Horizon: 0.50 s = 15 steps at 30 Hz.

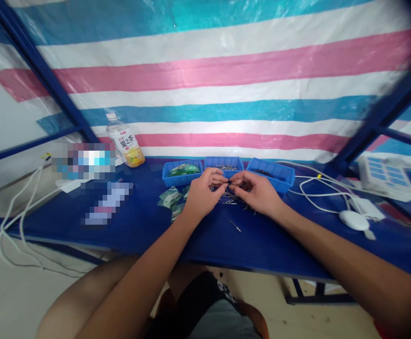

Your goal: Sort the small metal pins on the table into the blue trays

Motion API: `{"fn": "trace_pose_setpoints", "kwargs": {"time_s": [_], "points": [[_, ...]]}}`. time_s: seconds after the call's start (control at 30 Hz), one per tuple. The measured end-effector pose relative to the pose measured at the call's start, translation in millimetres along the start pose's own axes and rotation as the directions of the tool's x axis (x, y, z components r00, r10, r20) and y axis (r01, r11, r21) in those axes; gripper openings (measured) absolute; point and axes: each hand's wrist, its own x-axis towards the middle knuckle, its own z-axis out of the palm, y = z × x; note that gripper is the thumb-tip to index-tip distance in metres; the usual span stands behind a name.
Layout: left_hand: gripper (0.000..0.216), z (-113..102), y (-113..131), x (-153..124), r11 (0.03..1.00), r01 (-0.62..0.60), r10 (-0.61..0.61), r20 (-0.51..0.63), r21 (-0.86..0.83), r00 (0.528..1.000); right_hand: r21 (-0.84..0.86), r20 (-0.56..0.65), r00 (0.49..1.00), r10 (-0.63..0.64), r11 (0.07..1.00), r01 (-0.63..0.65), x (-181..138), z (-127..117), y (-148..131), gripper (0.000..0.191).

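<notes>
My left hand (202, 192) and my right hand (255, 192) meet over the blue table (149, 226), fingertips pinched together on a small dark part (228, 181) held between them. Under and around the hands lies a scatter of thin metal pins (232, 201); one pin (235, 226) lies apart, nearer to me. Small green packets (170, 197) lie just left of my left hand. Behind the hands stand three blue trays: the left one (182, 170) holds green packets, the middle one (224, 165) metal pins, the right one (271, 173) dark small parts.
A drink bottle (125, 140) stands at the back left. White cables (315, 188) and a white oval device (354, 220) lie at the right, with a white power strip (385, 178) beyond. Blurred items (95, 183) sit at the left. A striped tarp (226, 70) forms the back wall.
</notes>
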Motion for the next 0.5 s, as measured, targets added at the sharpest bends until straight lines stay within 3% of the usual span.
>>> {"fn": "trace_pose_setpoints", "kwargs": {"time_s": [0.13, 0.23, 0.33, 0.5], "points": [[0.032, -0.2, 0.0, 0.5, 0.997, 0.035, -0.036, -0.009, -0.069, 0.999, -0.014, 0.073, 0.995, -0.066, 0.998, 0.067, -1.6, -0.3, -5.2, 0.040], [0.029, -2.0, -0.5, 0.0, 0.999, 0.048, -0.049, -0.033, -0.026, 0.998, -0.022, 0.038, 0.998, -0.041, 0.999, 0.042, -1.4, -1.6, -3.8, 0.030], [0.023, -3.8, -0.9, -1.2, 0.997, 0.076, -0.076, 0.016, 0.029, 0.997, -0.066, -0.053, 0.998, -0.028, 0.998, 0.024, 0.1, -3.8, 0.1, 0.020], [0.032, -4.0, -1.3, -2.2, 0.997, 0.065, -0.070, 0.112, 0.045, 0.991, -0.141, -0.072, 0.985, -0.155, 0.979, 0.144, 2.5, -5.2, 1.9, 0.012]]}}
